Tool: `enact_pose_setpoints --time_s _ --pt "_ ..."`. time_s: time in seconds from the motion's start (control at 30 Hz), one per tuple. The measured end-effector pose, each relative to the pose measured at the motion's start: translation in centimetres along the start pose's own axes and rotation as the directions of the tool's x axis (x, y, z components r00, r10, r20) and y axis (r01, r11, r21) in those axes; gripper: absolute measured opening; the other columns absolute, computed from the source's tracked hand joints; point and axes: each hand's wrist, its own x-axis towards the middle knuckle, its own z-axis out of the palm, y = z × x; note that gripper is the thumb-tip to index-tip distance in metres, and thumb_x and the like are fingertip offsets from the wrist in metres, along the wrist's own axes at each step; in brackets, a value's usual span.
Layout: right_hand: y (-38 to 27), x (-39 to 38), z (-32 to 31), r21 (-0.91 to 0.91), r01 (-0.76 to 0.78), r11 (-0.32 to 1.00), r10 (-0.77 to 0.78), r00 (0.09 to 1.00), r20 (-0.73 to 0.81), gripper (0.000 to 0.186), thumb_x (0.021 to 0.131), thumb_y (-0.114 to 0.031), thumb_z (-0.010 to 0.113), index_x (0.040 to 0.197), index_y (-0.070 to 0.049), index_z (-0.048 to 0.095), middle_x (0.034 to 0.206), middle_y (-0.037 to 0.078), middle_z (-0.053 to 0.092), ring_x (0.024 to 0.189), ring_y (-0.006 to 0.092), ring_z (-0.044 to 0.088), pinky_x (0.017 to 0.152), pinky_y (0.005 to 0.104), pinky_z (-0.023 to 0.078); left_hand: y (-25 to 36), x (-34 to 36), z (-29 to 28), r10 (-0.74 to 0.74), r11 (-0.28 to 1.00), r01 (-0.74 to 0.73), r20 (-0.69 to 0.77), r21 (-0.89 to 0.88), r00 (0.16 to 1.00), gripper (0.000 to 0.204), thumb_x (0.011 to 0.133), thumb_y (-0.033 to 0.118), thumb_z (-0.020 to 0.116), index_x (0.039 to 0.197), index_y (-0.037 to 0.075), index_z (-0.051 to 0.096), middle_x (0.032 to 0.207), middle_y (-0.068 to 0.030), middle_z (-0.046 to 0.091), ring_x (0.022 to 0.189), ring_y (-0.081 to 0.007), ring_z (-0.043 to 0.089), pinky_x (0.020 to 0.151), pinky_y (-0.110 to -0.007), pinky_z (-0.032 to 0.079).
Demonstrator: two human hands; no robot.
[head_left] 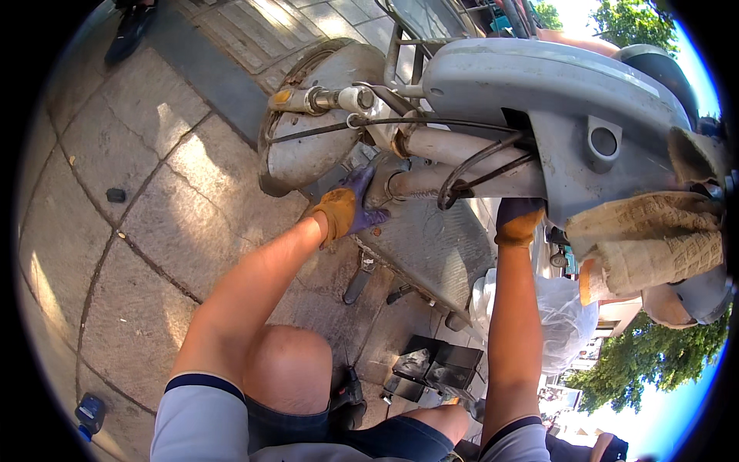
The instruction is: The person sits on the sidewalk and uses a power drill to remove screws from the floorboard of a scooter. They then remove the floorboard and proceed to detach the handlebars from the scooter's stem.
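Observation:
In front of me is a worn grey scooter with its front panel (493, 77) pulled away from two pale metal tubes (462, 150). The front wheel's scuffed mudguard (319, 142) lies to the left. My left hand (346, 206), in a purple and orange glove, is at the lower end of the tubes beside the ribbed footboard (439, 242). Its thumb and fingers are spread apart. My right hand (519, 222), gloved alike, reaches up under the panel by the tube and a looped black cable (454, 185). The panel and tube hide its fingers.
Between my knees lies a cordless drill (350, 393). Nearby stand an open black toolbox (435, 362) and a white plastic bag (562, 316). A dark blue battery-like block (91, 414) rests on the paving at lower left. Someone's dark shoe (131, 32) is at upper left.

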Motion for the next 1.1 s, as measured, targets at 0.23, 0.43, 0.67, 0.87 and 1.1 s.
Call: enact_pose_setpoints --time_s 0.23,0.43,0.67,0.87,1.1 --pt "-14.6 -3.2 11.3 0.788 -0.534 0.307 0.488 0.799 0.351 0.038 0.097 -0.021 0.062 0.130 -0.002 0.062 0.125 0.014 0.069 0.111 0.0341 0.067 0.101 0.0470 0.051 0.6 0.4 1.1 -0.011 0.998 0.013 0.023 -0.067 1.000 0.101 0.085 0.047 0.079 0.159 0.001 0.029 0.160 -0.0276 0.036 0.148 -0.0422 0.037 0.123 -0.044 0.031" --pt "-11.6 -0.9 9.7 0.710 -0.530 0.464 0.337 0.847 0.412 0.041 0.099 -0.023 0.060 0.133 -0.001 0.059 0.128 0.015 0.067 0.115 0.0327 0.065 0.103 0.0461 0.050 0.2 0.3 0.5 -0.020 0.997 0.022 0.027 -0.068 0.999 0.101 0.083 0.049 0.079 0.158 -0.001 0.032 0.161 -0.0270 0.034 0.148 -0.0429 0.036 0.122 -0.045 0.031" --pt "-6.1 2.7 8.8 0.559 -0.267 0.785 0.012 0.908 0.418 0.044 0.101 -0.025 0.057 0.137 0.000 0.055 0.132 0.015 0.064 0.119 0.0311 0.062 0.105 0.0449 0.049 -0.1 -0.3 0.0 -0.020 1.000 0.020 0.014 -0.015 1.000 0.100 0.082 0.049 0.079 0.156 -0.001 0.034 0.161 -0.0266 0.034 0.148 -0.0428 0.037 0.122 -0.046 0.032" --pt "-11.0 0.1 12.7 0.555 -0.407 0.725 0.134 0.874 0.467 0.046 0.103 -0.027 0.054 0.140 0.000 0.052 0.136 0.015 0.062 0.123 0.0298 0.060 0.107 0.0440 0.047 1.2 -0.6 -0.5 -0.069 0.997 0.063 0.115 0.055 0.991 0.102 0.085 0.051 0.076 0.159 -0.001 0.029 0.163 -0.0258 0.031 0.150 -0.0420 0.032 0.123 -0.044 0.030" --pt "-7.5 1.0 10.6 0.530 -0.554 0.642 0.294 0.816 0.497 0.049 0.105 -0.029 0.051 0.144 0.001 0.049 0.140 0.016 0.059 0.127 0.0282 0.057 0.109 0.0428 0.046 1.4 0.7 -0.4 -0.075 0.997 0.072 0.154 0.025 0.985 0.102 0.086 0.051 0.075 0.158 -0.003 0.028 0.166 -0.0251 0.027 0.153 -0.0392 0.029 0.125 -0.041 0.027"
